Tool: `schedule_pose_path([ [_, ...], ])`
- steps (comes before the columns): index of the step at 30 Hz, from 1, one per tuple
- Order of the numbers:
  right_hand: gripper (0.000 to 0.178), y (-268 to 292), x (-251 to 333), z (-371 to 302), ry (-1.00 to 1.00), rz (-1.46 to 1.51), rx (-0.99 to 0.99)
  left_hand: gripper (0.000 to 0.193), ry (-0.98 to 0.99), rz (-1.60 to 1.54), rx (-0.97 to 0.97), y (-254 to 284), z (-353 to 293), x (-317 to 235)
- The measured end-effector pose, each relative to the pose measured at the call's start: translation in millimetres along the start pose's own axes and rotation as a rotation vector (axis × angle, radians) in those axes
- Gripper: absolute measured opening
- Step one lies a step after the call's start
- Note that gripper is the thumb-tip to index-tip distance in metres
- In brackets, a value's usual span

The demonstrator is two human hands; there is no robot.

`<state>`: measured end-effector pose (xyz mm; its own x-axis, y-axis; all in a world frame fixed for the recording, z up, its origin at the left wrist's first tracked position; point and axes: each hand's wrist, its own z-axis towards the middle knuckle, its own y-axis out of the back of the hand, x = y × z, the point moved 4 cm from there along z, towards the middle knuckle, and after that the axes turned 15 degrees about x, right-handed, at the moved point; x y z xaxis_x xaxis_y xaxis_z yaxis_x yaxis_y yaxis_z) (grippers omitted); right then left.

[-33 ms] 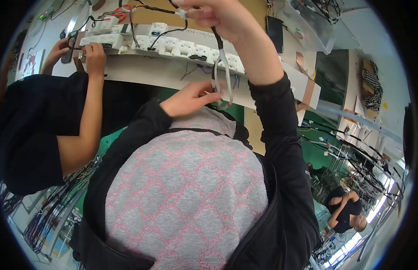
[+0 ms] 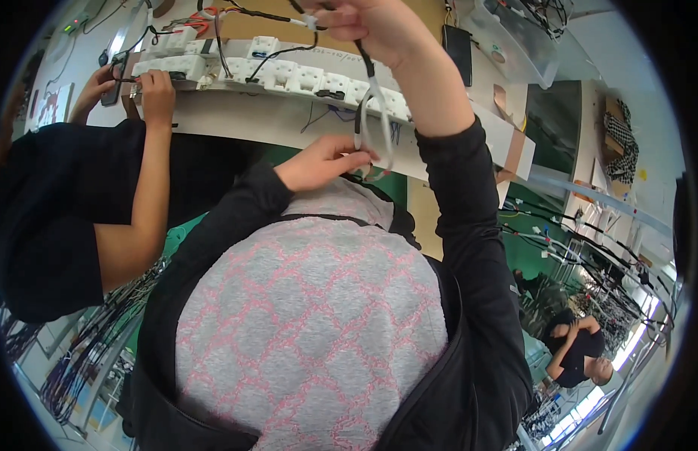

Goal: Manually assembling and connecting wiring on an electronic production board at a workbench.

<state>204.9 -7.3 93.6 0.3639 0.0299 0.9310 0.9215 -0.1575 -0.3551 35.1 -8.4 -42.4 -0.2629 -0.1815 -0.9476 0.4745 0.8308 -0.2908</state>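
At the top of the view my right hand (image 2: 368, 26) is closed on a wire harness, its fingers near a white connector (image 2: 311, 22). From that hand a black-sleeved stretch (image 2: 366, 60) hangs down into a loop of grey-white cable (image 2: 385, 120). Below it, in front of the bench edge, my left hand (image 2: 326, 161) pinches the lower end of the loop between thumb and fingers. The small tip there is partly hidden by the fingers. Behind the loop runs a row of white connector blocks (image 2: 281, 75) on the bench.
On the left, a co-worker's hand (image 2: 155, 94) works at the same row of blocks. A black phone-like slab (image 2: 457, 56) and a clear plastic bin (image 2: 518, 41) lie at the back right. Cables (image 2: 582, 259) hang on the right, where another person (image 2: 578, 349) stands farther off.
The cable loop has swung slightly right. My left hand has moved a little right, its fingers closer together at the loop's end. My right hand has shifted slightly right.
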Motion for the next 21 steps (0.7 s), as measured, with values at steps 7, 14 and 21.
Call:
schedule_pose_path([
  [7, 0.053, 30.2, -68.8, -112.2, -0.24, -0.584, -0.235, 0.022, 0.168, 0.102, -0.089, 12.7, -0.3, 0.7],
  [14, 0.041, -53.5, -111.8, -114.8, -0.147, -0.618, -0.223, 0.01, -0.156, 0.392, -0.222, 33.0, 2.4, 7.5],
  [21, 0.019, -26.1, -125.3, -105.9, -0.051, -0.976, -0.4, 0.015, 0.132, 0.083, -0.238, 48.2, -13.1, 5.0],
])
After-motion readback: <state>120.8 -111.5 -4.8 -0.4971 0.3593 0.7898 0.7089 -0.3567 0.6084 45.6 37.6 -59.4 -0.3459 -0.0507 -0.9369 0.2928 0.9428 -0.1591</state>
